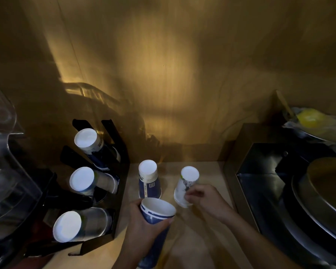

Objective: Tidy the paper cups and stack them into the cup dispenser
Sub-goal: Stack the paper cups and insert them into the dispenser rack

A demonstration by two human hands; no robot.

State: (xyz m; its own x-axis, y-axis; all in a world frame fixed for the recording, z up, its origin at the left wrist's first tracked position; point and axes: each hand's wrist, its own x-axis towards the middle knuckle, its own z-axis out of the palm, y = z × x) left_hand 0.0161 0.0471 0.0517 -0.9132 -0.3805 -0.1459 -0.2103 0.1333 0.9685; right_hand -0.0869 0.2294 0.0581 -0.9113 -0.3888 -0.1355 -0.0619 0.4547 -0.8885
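My left hand [142, 230] grips a stack of blue paper cups [155, 214], mouth up, low in the middle of the counter. My right hand [206, 200] holds the side of a white paper cup [182, 187] that stands upside down and tilted. Another blue cup stack [148, 179] stands upside down just behind my left hand. The black cup dispenser [120, 171] on the left has three slanted slots, each with cups, their white bottoms facing me: the top slot's cups [86, 140], the middle slot's cups [81, 180] and the lowest slot's cups [67, 227].
A clear plastic container [6, 171] stands at the far left. A dark metal box [260, 171] and round metal trays [322, 200] fill the right side. A wooden wall [163, 74] closes the back. The counter [192, 249] is light wood.
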